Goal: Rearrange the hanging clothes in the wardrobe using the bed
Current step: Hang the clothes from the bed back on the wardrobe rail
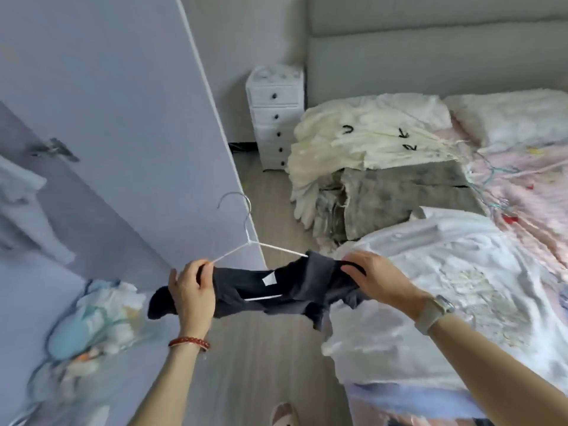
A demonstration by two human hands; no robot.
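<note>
At lower centre of the frame, I am gripping the limp, light dark grey cotton garment (276, 290) on its thin white wire hanger (246, 238), left hand (192, 295) and right hand (376, 279) each curled round one shoulder end, the firmest hold.

White drawer unit (275, 116), five drawers with dark knobs, stands on the wood-look floor (270, 210) against the grey wall (246, 35). Small pale items on top of it, too blurred to identify. Dark cable on the floor just left of its base. Grey padded headboard (430, 50) directly right of it.
</note>
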